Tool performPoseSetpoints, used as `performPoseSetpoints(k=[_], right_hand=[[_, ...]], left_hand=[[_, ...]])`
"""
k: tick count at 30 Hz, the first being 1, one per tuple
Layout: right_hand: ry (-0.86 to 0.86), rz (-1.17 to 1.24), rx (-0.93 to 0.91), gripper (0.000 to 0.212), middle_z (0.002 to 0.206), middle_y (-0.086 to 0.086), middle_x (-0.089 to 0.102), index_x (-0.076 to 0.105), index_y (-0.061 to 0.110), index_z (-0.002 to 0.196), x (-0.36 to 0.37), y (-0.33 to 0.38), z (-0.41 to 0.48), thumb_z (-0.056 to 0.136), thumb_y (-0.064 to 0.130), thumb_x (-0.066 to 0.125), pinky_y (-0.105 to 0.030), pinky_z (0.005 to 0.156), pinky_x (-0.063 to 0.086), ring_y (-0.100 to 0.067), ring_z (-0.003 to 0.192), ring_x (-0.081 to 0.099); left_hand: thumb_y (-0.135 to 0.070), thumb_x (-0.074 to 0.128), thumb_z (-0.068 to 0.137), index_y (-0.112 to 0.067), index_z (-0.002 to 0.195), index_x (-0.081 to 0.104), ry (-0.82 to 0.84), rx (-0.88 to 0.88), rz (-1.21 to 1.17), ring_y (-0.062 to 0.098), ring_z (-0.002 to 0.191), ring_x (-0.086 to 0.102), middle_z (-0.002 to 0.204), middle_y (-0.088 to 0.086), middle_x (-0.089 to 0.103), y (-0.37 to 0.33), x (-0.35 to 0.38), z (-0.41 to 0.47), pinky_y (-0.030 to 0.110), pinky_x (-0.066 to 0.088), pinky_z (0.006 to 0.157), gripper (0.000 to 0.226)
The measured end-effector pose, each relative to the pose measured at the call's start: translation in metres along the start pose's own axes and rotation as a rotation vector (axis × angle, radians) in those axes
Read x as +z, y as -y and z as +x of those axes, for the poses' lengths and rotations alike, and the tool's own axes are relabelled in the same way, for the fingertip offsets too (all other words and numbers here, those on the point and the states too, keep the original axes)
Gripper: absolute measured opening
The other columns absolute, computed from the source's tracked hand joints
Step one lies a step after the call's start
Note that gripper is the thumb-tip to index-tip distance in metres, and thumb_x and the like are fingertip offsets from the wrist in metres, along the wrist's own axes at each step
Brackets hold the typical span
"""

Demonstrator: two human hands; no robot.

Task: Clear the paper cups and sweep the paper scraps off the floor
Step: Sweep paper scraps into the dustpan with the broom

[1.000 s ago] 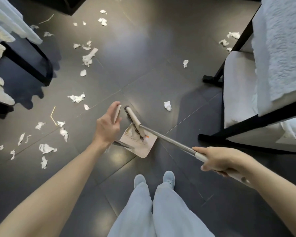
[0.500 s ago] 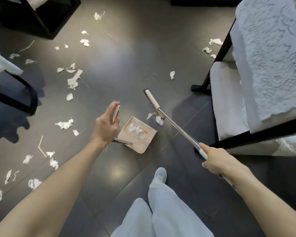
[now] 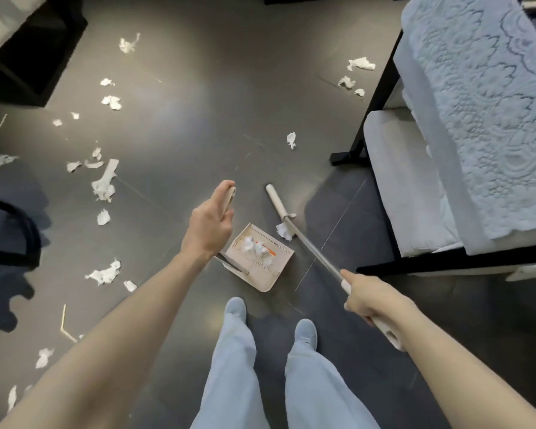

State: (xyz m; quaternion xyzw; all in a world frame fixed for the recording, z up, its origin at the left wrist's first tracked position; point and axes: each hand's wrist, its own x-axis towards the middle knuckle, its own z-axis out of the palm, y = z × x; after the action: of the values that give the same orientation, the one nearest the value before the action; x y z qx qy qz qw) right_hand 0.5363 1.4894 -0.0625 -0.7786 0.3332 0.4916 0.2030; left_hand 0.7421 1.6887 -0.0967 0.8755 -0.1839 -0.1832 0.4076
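1. The left hand [image 3: 209,226] curls round the top of the dustpan's upright handle. It steadies the dustpan [image 3: 260,277], which rests on the floor [image 3: 183,119] already holding some scraps.
2. The right hand [image 3: 369,301] is wrapped around the broom [image 3: 310,249] pole.
3. A crumpled scrap [image 3: 283,232] lies against the broom head [image 3: 276,201], just beside the dustpan. A short, low stroke should carry it in if the pan stays flat.
4. Paper scraps [image 3: 104,187] litter the dark tiles, mostly to the left, and a few lie near the chair [image 3: 399,181]. No paper cups are in view.

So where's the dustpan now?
The dustpan sits on the floor mid-frame, just ahead of the shoes, below the left hand gripping its handle, with the broom head at its right.
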Motion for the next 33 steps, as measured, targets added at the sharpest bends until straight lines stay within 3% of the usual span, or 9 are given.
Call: performPoseSetpoints(k=[2, 4, 7, 17, 24, 27, 29, 31, 33], right_hand=[[0.058, 0.065, -0.015, 0.071, 0.108, -0.004, 0.064, 0.012, 0.029, 0.153, 0.001, 0.01, -0.012, 0.093, 0.019, 0.049, -0.026, 0.07, 0.045, -0.014, 0.061, 0.05], [0.084, 0.173, 0.0, 0.074, 0.075, 0.007, 0.054, 0.01, 0.035, 0.153, 0.001, 0.012, -0.025, 0.093, 0.022, 0.053, -0.026, 0.062, 0.044, -0.01, 0.05, 0.047], [0.09, 0.37, 0.046, 0.077, 0.063, 0.001, 0.055, 0.011, 0.041, 0.152, 0.013, 0.018, -0.04, 0.091, 0.022, 0.054, -0.025, 0.051, 0.047, -0.013, 0.042, 0.048], [-0.059, 0.424, 0.139, 0.076, 0.072, 0.001, 0.053, 0.009, 0.043, 0.151, 0.005, 0.049, -0.059, 0.092, 0.024, 0.054, -0.026, 0.056, 0.053, -0.015, 0.041, 0.051], [-0.119, 0.314, 0.158, 0.071, 0.113, -0.015, 0.059, 0.012, 0.032, 0.153, -0.019, 0.073, -0.012, 0.094, 0.016, 0.049, -0.028, 0.054, 0.047, -0.021, 0.058, 0.055], [-0.122, 0.258, 0.123, 0.059, 0.121, -0.013, 0.056, 0.025, 0.024, 0.147, -0.019, 0.088, 0.011, 0.093, 0.012, 0.047, -0.034, 0.069, 0.055, -0.028, 0.081, 0.062], [-0.052, 0.233, 0.088, 0.064, 0.11, -0.007, 0.056, 0.019, 0.022, 0.151, -0.022, 0.098, 0.013, 0.095, 0.014, 0.049, -0.032, 0.071, 0.051, -0.024, 0.076, 0.055], [0.034, 0.222, 0.032, 0.071, 0.081, 0.002, 0.049, 0.009, 0.027, 0.154, -0.027, 0.103, 0.004, 0.097, 0.022, 0.051, -0.026, 0.058, 0.041, -0.013, 0.059, 0.042], [0.07, 0.195, -0.009, 0.072, 0.074, 0.007, 0.043, 0.009, 0.031, 0.154, -0.031, 0.101, -0.009, 0.097, 0.026, 0.053, -0.02, 0.052, 0.032, -0.007, 0.054, 0.034]], left_hand=[[-0.004, 0.05, 0.09, -0.045, 0.125, 0.039, 0.035, -0.002, -0.029, 0.026, 0.121, 0.055, 0.125, 0.008, 0.061, 0.002, -0.008, 0.01, 0.047, 0.041, 0.105, 0.055], [-0.007, 0.05, 0.088, -0.047, 0.126, 0.039, 0.085, 0.018, -0.032, 0.027, 0.122, 0.054, 0.126, 0.009, 0.061, 0.005, -0.014, 0.018, 0.049, 0.04, 0.106, 0.056], [-0.012, 0.051, 0.088, -0.049, 0.127, 0.036, 0.135, 0.071, 0.018, 0.027, 0.12, 0.056, 0.124, 0.009, 0.062, 0.01, -0.023, 0.025, 0.048, 0.042, 0.104, 0.056], [-0.005, 0.054, 0.09, -0.041, 0.125, 0.041, 0.107, 0.102, 0.003, 0.025, 0.111, 0.059, 0.117, 0.006, 0.064, 0.012, -0.042, 0.056, 0.038, 0.046, 0.095, 0.051], [-0.006, 0.052, 0.091, -0.043, 0.124, 0.04, 0.11, 0.11, 0.009, 0.026, 0.116, 0.057, 0.122, 0.008, 0.062, 0.012, -0.045, 0.076, 0.039, 0.046, 0.097, 0.051], [-0.005, 0.051, 0.091, -0.037, 0.127, 0.042, 0.083, 0.097, 0.021, 0.025, 0.107, 0.059, 0.117, 0.005, 0.063, 0.009, -0.045, 0.086, 0.034, 0.044, 0.091, 0.049], [-0.005, 0.051, 0.091, -0.034, 0.129, 0.043, 0.075, 0.102, 0.029, 0.026, 0.1, 0.059, 0.114, 0.004, 0.064, 0.005, -0.044, 0.092, 0.033, 0.045, 0.089, 0.048], [-0.005, 0.052, 0.091, -0.032, 0.131, 0.044, 0.067, 0.111, 0.037, 0.025, 0.099, 0.059, 0.114, 0.004, 0.064, 0.003, -0.044, 0.097, 0.033, 0.046, 0.089, 0.049], [-0.005, 0.053, 0.09, -0.031, 0.132, 0.044, 0.06, 0.104, 0.027, 0.024, 0.104, 0.059, 0.118, 0.004, 0.063, 0.004, -0.046, 0.103, 0.031, 0.043, 0.092, 0.05]])
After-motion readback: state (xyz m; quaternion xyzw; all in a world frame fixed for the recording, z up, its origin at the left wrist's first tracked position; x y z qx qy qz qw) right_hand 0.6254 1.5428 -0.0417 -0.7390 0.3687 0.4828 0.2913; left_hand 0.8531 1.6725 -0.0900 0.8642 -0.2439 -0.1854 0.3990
